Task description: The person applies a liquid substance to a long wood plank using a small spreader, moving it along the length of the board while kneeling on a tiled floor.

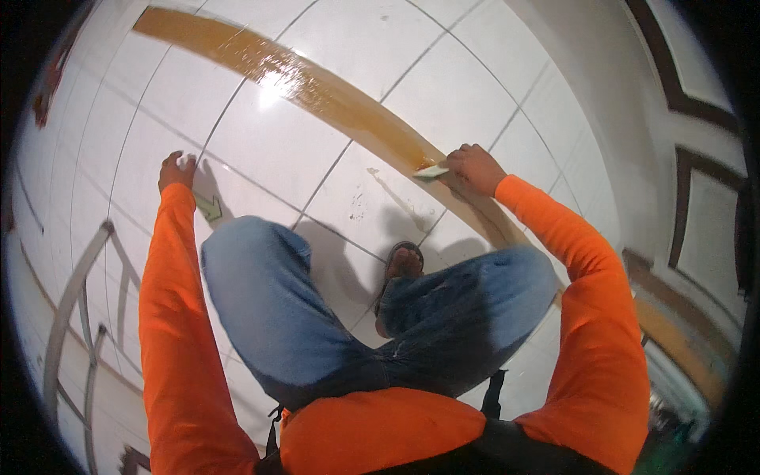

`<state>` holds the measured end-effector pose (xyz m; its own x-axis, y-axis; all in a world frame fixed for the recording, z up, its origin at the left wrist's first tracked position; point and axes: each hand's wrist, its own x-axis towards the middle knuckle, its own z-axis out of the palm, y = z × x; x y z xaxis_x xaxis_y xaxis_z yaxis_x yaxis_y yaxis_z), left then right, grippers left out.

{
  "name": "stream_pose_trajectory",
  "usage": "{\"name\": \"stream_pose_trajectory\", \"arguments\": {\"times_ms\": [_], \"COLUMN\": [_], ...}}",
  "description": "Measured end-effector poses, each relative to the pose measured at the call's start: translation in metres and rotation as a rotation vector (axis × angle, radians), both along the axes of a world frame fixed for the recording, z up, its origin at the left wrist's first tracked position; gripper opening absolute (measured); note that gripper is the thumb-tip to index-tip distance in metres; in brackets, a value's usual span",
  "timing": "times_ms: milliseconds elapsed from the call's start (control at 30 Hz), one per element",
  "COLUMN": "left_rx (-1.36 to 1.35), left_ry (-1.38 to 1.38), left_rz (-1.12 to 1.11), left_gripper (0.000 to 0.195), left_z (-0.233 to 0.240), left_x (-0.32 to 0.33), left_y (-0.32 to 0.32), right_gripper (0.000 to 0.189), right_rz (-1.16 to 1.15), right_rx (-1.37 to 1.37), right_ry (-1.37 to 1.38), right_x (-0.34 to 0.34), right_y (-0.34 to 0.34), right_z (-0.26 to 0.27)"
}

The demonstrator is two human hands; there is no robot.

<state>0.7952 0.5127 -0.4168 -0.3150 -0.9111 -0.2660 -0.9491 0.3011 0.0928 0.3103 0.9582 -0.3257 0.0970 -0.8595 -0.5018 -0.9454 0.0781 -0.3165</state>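
Note:
A long brown strip (350, 110) runs diagonally across the white tiled floor (267, 151). Much of its upper length has a glossy, wet-looking amber coat, and a small amber blob sits by the spreader. My right hand (475, 168) grips a thin pale-green flat spreader (431, 171), its edge against the strip. Past that hand, toward my knee, the strip looks duller. My left hand (177, 171) is over the floor at the left, fingers bent and apart, with nothing visible in it. Beside it is a small greenish arrow shape (209, 208) on the tiles.
My jeans-clad knees (255, 267) and sandalled foot (405, 261) are close below the strip. A grey metal tube frame (74, 297) stands at lower left. Dark-trimmed white panels (706, 208) rise at right. A dried smear (398, 196) marks the tiles.

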Motion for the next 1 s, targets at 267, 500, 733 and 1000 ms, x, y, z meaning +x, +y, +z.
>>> {"name": "stream_pose_trajectory", "arguments": {"times_ms": [267,500,733,1000], "left_rx": [-0.381,-0.691,-0.491,-0.688], "left_ry": [-0.012,0.057,-0.045,-0.073], "left_rz": [0.344,0.233,0.280,0.219], "left_gripper": [0.055,0.055,0.057,0.058], "left_z": [-0.056,-0.086,-0.074,-0.068], "left_x": [-0.040,-0.028,-0.043,-0.028], "left_y": [0.019,0.018,0.020,0.016], "right_gripper": [0.036,0.035,0.033,0.031], "right_rz": [-0.853,-1.345,-1.372,-1.576], "right_rx": [0.098,-0.167,-0.383,-0.182], "right_ry": [-0.087,0.226,0.238,0.024], "right_x": [0.038,0.113,0.145,0.129], "right_y": [0.044,0.043,-0.099,-0.119], "right_z": [-0.004,-0.067,-0.096,-0.033]}}
